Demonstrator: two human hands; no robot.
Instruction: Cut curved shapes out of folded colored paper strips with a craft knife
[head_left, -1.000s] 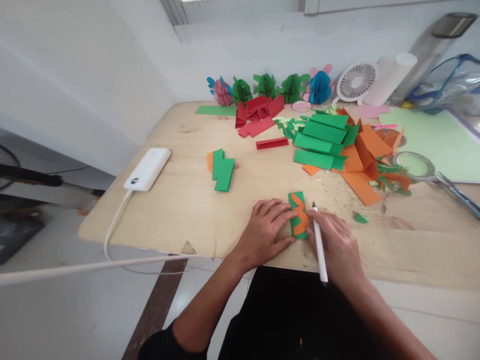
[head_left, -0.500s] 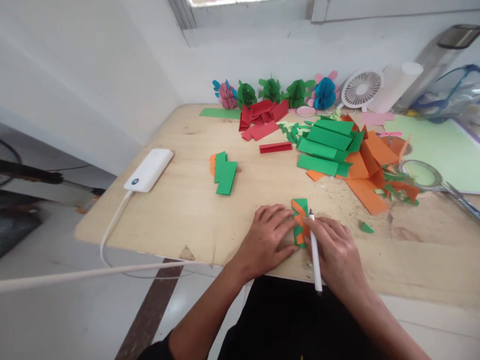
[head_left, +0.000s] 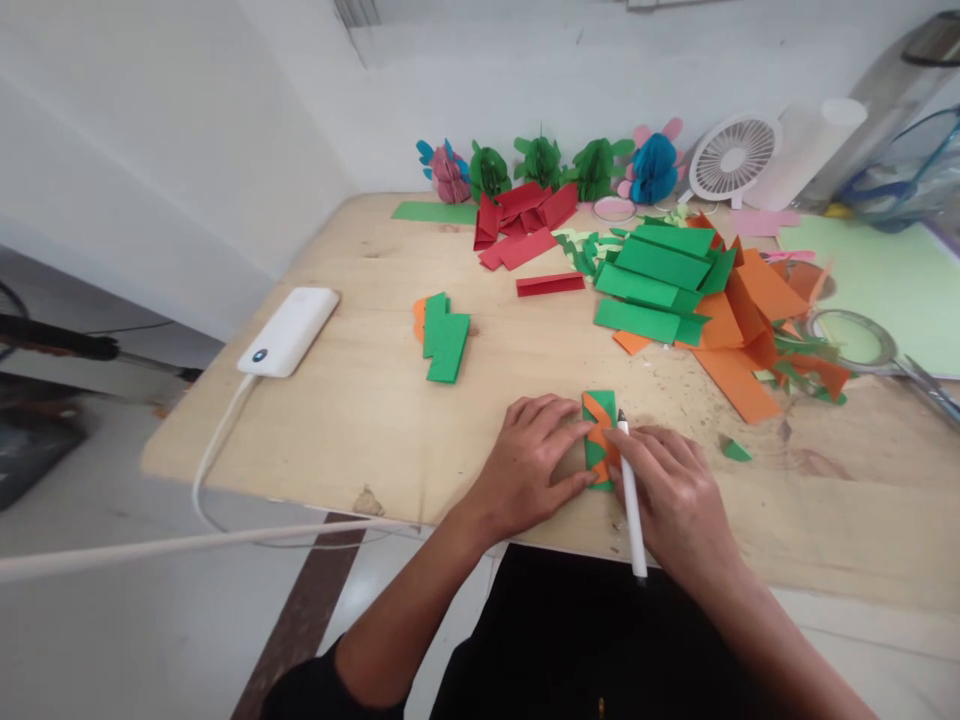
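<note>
Near the front edge of the table lies a green paper strip (head_left: pixel 595 452) with a curved orange paper cutout (head_left: pixel 597 410) on top of it. My left hand (head_left: pixel 525 462) rests on the tabletop with fingers stretched out, thumb and fingertips touching the left side of these papers. On the other side, my right hand (head_left: pixel 679 495) has its fingers closed around a white pen (head_left: pixel 634 525). The pen's dark tip points away from me, beside the strip's right edge. Fingertips of my right hand touch the orange cutout, and they hide part of it.
Folded green strips (head_left: pixel 652 285), orange paper (head_left: pixel 739 380) and red strips (head_left: pixel 529 215) lie at the back. Left of my hands are green pieces (head_left: pixel 450 345) and a white power bank (head_left: pixel 289 332) with a cable. Paper figures (head_left: pixel 540 160), a fan (head_left: pixel 733 158) and scissors (head_left: pixel 930 385) are also there.
The view has tilted slightly, so the table's things sit a little higher. The orange cutout is turned slightly on the green strip. Both hands stay nearly in place, and the pen remains in my right hand.
</note>
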